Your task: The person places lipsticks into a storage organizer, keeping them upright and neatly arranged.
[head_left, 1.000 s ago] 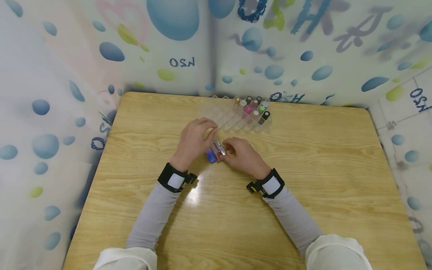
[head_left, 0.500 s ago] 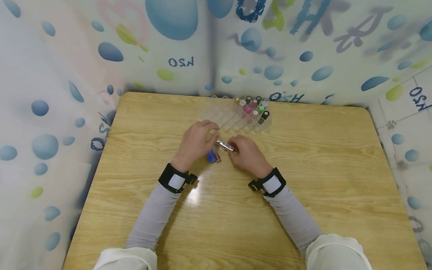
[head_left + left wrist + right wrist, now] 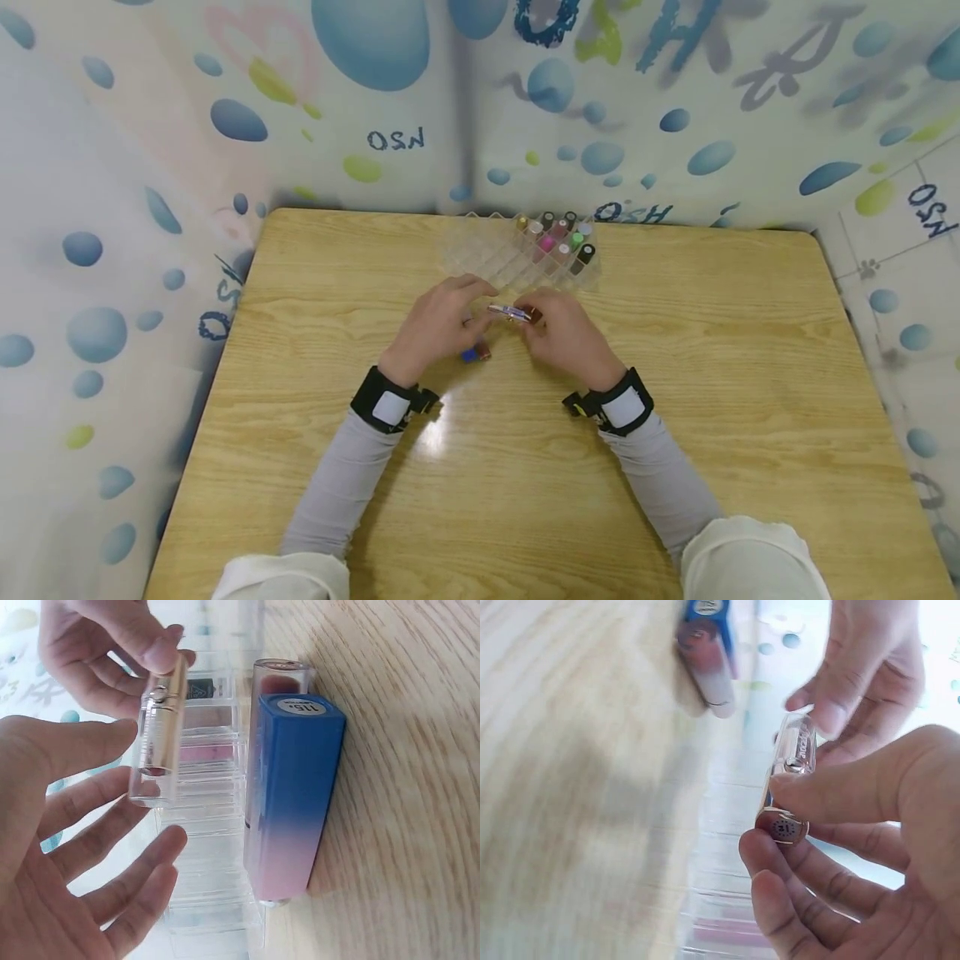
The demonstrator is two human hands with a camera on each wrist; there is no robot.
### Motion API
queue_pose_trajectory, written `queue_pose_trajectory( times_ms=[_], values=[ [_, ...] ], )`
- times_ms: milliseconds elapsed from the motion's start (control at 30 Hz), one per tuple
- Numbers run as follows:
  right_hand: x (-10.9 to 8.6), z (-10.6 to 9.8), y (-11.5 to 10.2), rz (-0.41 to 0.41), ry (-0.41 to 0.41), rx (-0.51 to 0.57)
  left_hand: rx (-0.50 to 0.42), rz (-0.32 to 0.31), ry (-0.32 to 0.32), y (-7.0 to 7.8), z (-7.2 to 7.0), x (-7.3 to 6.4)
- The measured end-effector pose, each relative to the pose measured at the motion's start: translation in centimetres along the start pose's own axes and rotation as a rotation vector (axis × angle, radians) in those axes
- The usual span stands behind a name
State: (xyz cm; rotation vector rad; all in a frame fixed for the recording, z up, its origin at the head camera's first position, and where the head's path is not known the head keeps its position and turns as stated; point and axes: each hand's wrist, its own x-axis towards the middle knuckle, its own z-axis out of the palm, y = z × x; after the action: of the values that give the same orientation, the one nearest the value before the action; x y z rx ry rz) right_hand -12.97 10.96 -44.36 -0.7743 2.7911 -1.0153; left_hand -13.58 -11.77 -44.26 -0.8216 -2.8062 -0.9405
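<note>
Between the two hands is a lipstick (image 3: 510, 313) with a clear cap and a shiny metallic middle, raised off the table. My right hand (image 3: 567, 337) pinches its base between thumb and fingers; the round base label (image 3: 783, 828) faces the right wrist camera. My left hand (image 3: 438, 325) is at the clear end, thumb tip right at the cap's side and the other fingers spread loosely behind. Below the left hand lie a square blue-to-pink lipstick tube (image 3: 296, 780) and, alongside it, a clear-ended reddish tube (image 3: 279, 681).
A clear lipstick organizer (image 3: 480, 250) with slanted compartments stands at the back of the wooden table (image 3: 712, 333). Its right part holds several tubes, including a green-topped one (image 3: 577, 239) and a black one (image 3: 583, 257). A patterned wall covering (image 3: 622, 100) rises behind.
My right hand has picked up the metallic lipstick from beside the other two tubes, then raised and turned it nearly level. My left hand has shifted slightly right, staying near its end.
</note>
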Motion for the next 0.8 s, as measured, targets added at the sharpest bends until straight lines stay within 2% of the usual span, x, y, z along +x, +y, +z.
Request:
queue_pose_trajectory(
  times_ms=[167, 367, 533, 800],
  values=[
    [-0.2, -0.9, -0.2, -0.029, 0.006, -0.01, -0.005, 0.052, -0.014, 0.1, 0.2, 0.1],
    [-0.5, -1.7, -0.5, -0.037, 0.035, -0.019, -0.008, 0.067, 0.014, 0.4, 0.1, 0.2],
    [-0.7, -2.3, -0.7, -0.054, 0.087, -0.016, -0.005, 0.064, 0.018, 0.6, 0.1, 0.2],
    [-0.8, -2.7, -1.1, -0.149, 0.183, 0.032, -0.005, 0.076, 0.016, 0.8, 0.3, 0.3]
  ],
)
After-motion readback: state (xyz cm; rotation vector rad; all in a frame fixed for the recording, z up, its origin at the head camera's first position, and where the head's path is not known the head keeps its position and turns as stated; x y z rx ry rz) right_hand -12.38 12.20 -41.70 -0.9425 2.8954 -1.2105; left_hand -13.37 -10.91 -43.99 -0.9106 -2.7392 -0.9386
